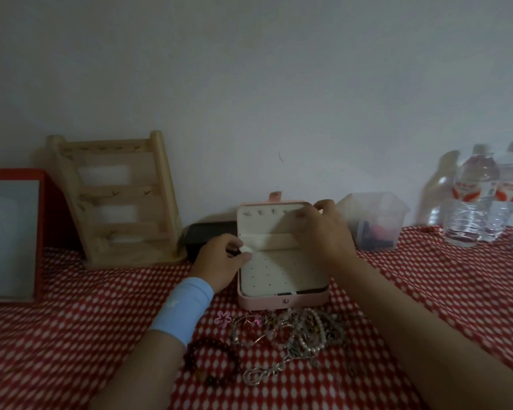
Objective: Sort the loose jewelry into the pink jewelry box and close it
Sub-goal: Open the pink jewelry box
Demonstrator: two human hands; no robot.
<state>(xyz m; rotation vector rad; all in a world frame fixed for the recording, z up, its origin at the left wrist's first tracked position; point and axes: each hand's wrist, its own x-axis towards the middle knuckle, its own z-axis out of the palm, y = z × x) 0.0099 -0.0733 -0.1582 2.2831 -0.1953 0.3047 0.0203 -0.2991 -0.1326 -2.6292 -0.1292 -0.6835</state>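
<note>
Squarely on the red cloth with white diamond spots, close to the pale wall: a small square pink jewelry box, open, its cream-lined lid upright at the back, with a row of small hooks along the top. Flat over the box's base, a cream panel pierced with tiny holes. At the box's left edge, the left hand, a light blue band round the wrist, thumb and forefinger pinching a pale cream fabric corner at the seam between panel and lid; owner of that corner, panel or lid, impossible to tell. At the box's upper right, the right hand, fingers curled round the lid's top corner and gripping it. Just in front of the box, a tangled heap of loose jewelry: pearl strands, pale beads, thin chains. In front and slightly left, a pink flower-shaped piece; farther forward on that side, a dark red bead bracelet; farthest forward, a looped silver chain. Just left of the box, a flat black case; beyond it, a pale wooden ladder-shaped rack and a red-framed mirror. Right of the box, a clear plastic container, then two clear water bottles with red labels.
</note>
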